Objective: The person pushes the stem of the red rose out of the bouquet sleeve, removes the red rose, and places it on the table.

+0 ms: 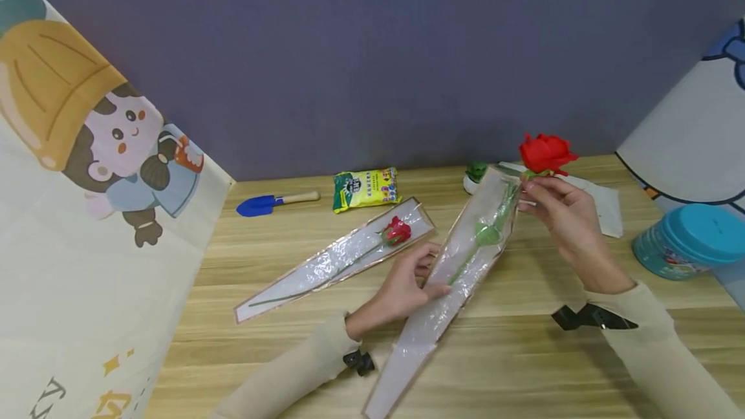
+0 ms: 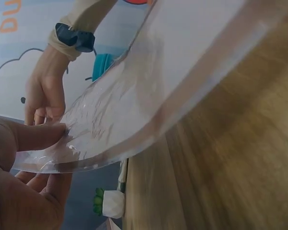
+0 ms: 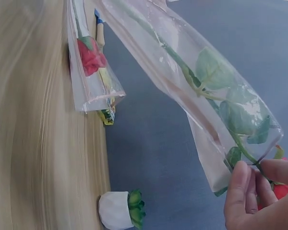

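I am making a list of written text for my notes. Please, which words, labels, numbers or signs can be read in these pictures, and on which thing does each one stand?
Nothing can be read for certain.
Yellow and green packet: round logo and printed characters, too small to read.
Cartoon banner at the left: orange and grey characters at its lower edge, cut off and unreadable.
Banner in the left wrist view: orange letters, cut off by the frame.
Teal tin: pattern only, no legible text.

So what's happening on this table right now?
A person is working a red rose and a clear plastic sleeve together. The right hand pinches the stem just under the bloom, which sticks out of the sleeve's wide end, while the left hand grips the sleeve midway. A second rose already sleeved lies on the wooden table to the left, with a blue trowel behind.
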`<state>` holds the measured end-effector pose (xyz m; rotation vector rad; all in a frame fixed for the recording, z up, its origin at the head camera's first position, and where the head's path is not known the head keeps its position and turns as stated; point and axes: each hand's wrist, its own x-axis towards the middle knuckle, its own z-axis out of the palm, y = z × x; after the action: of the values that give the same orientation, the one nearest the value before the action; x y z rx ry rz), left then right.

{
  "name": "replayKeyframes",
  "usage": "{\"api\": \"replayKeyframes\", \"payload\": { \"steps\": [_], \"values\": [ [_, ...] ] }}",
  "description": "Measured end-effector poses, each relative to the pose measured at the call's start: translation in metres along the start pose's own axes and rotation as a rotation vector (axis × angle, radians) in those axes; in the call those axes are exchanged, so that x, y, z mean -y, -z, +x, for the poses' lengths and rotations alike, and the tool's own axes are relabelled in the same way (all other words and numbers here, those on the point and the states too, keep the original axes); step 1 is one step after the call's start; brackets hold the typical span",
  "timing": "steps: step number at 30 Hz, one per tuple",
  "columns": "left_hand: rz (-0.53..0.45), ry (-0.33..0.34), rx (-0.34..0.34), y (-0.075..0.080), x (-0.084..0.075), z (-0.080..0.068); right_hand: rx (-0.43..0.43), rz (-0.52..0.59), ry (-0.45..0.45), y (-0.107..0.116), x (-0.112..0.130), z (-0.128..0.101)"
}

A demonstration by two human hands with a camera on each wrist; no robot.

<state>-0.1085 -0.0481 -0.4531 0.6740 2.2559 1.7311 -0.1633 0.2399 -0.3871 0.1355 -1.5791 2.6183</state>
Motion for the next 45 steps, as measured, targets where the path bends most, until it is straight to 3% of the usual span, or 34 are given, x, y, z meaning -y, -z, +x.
{"api": "replayKeyframes", "payload": {
  "steps": [5, 16, 26, 34, 37, 40, 45],
  "values": [
    [0.023, 0.018, -0.009, 0.0, 0.002, -0.002, -0.048, 0.031, 0.021, 0.004, 0.003, 0.003],
    [0.044, 0.069, 0.028, 0.004, 0.013, -0.012, -0.124, -0.024, 0.109, 0.017, 0.018, 0.014],
    [0.148, 0.132, 0.095, 0.012, 0.018, -0.021, -0.204, -0.151, 0.121, 0.038, 0.042, 0.018],
    [0.212, 0.182, 0.157, 0.019, 0.022, -0.024, -0.247, -0.125, 0.179, 0.059, 0.059, 0.02],
    [0.215, 0.197, 0.165, 0.019, 0.025, -0.025, -0.275, -0.187, 0.178, 0.066, 0.063, 0.02],
    [0.206, 0.214, 0.157, 0.019, 0.029, -0.024, -0.279, -0.323, 0.154, 0.073, 0.065, 0.019],
    [0.172, 0.231, 0.14, 0.017, 0.03, -0.017, -0.23, -0.565, 0.027, 0.088, 0.063, 0.013]
  ]
}}
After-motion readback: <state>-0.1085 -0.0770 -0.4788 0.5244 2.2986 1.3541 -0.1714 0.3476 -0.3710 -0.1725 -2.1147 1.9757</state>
